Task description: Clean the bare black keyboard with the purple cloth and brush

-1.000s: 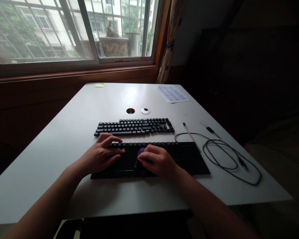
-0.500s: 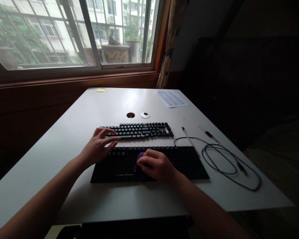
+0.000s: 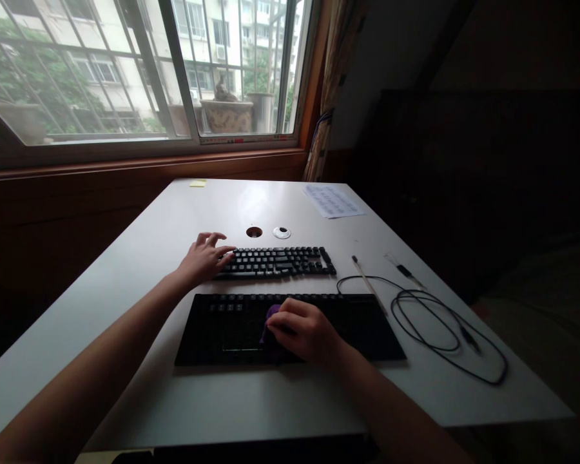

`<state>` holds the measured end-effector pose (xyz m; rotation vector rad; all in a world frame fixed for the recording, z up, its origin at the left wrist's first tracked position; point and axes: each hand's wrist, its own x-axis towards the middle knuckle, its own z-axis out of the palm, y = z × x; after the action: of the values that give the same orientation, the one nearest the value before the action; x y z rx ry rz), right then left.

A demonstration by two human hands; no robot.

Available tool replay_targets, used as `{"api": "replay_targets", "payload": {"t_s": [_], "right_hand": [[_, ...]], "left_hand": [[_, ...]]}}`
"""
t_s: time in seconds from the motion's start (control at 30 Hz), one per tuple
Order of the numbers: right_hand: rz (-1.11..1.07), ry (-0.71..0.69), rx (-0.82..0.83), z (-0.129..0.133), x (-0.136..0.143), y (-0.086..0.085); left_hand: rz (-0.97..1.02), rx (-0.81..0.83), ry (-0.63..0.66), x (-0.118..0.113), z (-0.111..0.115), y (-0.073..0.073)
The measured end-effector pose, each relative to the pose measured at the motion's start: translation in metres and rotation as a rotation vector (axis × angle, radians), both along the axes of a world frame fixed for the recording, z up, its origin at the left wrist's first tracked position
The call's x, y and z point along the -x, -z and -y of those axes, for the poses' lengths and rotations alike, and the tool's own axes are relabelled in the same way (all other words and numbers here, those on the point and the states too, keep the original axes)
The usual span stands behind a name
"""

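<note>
A black keyboard base [image 3: 367, 328] lies near the front of the white table, with a few keycaps [image 3: 226, 308] in its upper left part. Behind it sits an array of loose black keycaps [image 3: 280, 261] set out in rows like a keyboard. My left hand [image 3: 205, 258] is over the left end of that array, fingers spread, with some keycaps hidden under it. Over the middle of the base, my right hand [image 3: 302, 327] is closed on a purple cloth [image 3: 272, 314], which touches the base's surface.
Right of the base lie a thin brush [image 3: 365, 277], a coiled black cable [image 3: 415, 293] and a small black-handled tool [image 3: 405, 270]. Printed papers [image 3: 336, 201] and a yellow note [image 3: 198, 183] rest at the far edge. Two round fittings [image 3: 254, 232] are behind the keycaps.
My left hand has moved up and away from the base to the far left of the keycap array. My right hand stays at the base with the cloth. The view has tilted slightly upward.
</note>
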<state>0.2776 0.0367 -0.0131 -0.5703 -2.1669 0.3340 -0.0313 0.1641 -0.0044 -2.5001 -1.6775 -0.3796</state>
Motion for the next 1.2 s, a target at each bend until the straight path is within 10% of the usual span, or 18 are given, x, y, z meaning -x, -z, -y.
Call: {"api": "replay_targets", "payload": {"t_s": [1.2], "right_hand": [[0.016,-0.001,-0.012,0.001,0.0,0.001]], "left_hand": [[-0.011,-0.017,-0.051,0.023,-0.029,-0.002]]}}
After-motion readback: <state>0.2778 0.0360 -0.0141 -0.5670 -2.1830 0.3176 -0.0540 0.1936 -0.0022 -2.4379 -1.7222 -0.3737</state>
